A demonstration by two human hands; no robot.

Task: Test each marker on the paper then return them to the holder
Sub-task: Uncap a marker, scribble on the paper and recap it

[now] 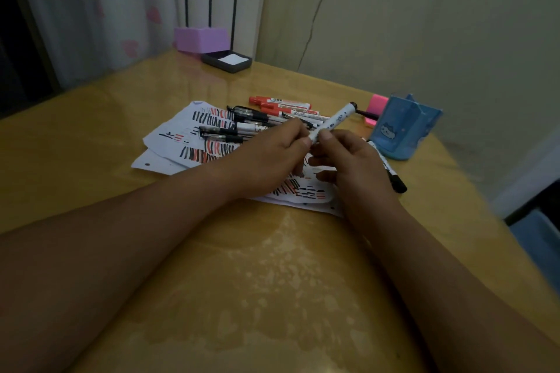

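L hand (272,157): your fingers curl, pinch white marker (333,123) low end | R hand (351,160): pinches same marker | holder (403,130) nr desk (272,251) right edge

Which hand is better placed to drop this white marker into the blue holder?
Right. The blue holder stands off to the right, just beyond the right hand, which already pinches the white marker. The left hand also grips it but would have to cross over.
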